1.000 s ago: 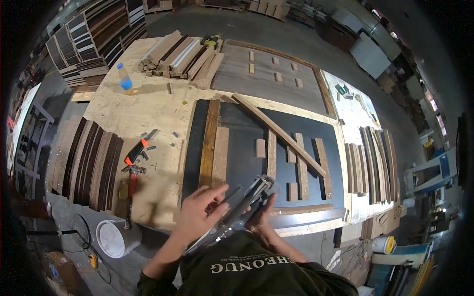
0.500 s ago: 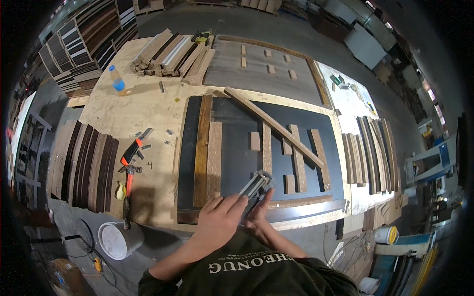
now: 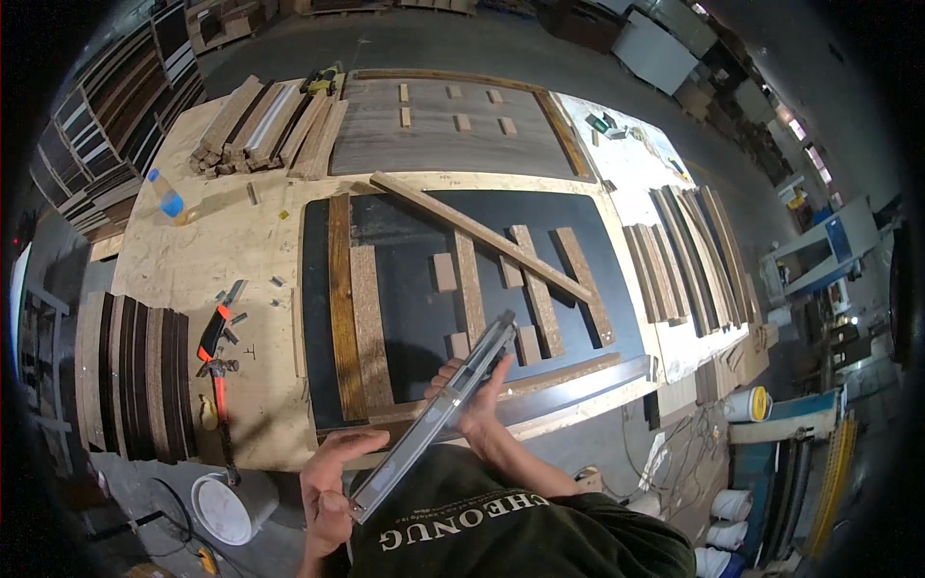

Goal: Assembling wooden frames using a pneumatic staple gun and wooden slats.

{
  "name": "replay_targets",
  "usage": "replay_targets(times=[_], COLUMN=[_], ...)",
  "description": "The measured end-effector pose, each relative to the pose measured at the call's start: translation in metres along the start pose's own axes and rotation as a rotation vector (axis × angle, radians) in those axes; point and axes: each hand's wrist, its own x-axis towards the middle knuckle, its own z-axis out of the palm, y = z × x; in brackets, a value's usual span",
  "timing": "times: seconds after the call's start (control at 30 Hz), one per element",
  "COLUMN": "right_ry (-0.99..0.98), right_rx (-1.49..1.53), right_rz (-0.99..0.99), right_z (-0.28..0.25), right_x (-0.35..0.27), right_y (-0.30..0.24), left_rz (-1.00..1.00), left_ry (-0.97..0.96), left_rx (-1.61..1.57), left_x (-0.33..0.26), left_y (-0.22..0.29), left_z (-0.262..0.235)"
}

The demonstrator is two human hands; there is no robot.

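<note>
The left hand (image 3: 326, 482) has slid back from the middle of the long, silver-grey metal tool with a narrow channel-shaped body (image 3: 420, 433) to its lower end. Its index finger reaches forward and its thumb is by that end; I cannot tell whether these fingers grip it. The tool now lies bared along its length, slanting up in front of the dark shirt, so its weight seems to rest mainly in the right hand (image 3: 480, 409), whose fingers are wrapped round its upper part. The view has swung too, but the wooden pieces keep their arrangement.

From the left, straight-edged, dark brown and speckled strips (image 3: 135, 380) stand packed side by side. On the pale, scuffed wooden tabletop (image 3: 212, 246) are an orange-and-black knife (image 3: 212, 337) and a red-handled hammer (image 3: 220, 395). Next comes a smooth, black, round-cornered panel (image 3: 414, 318), bearing a glossy brown streaked strip (image 3: 344, 318), a coarse-grained tan strip (image 3: 371, 328), small blunt pinkish-tan blocks (image 3: 443, 273) and a long, square-edged strip lying diagonally (image 3: 482, 238). Farthest right, more rough tan strips (image 3: 708, 250) lie in a row.
</note>
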Motion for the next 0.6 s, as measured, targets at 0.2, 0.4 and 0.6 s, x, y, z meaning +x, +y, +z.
replay_targets(times=[0.2, 0.4, 0.6], right_ry=[-0.014, -0.219, -0.116], right_rx=[-0.106, -0.205, -0.292], right_rz=[-0.014, -0.014, -0.127], right_z=[-0.001, -0.033, 0.004], right_x=[-0.001, 0.011, -0.021], right_y=[-0.001, 0.012, 0.024], left_rz=[-0.074, 0.27, 0.277], left_ry=[-0.154, -0.32, -0.269], left_rx=[0.076, 0.644, 0.907], left_x=[0.003, 0.045, 0.056], left_y=[0.014, 0.013, -0.004], left_z=[-0.01, 0.009, 0.035])
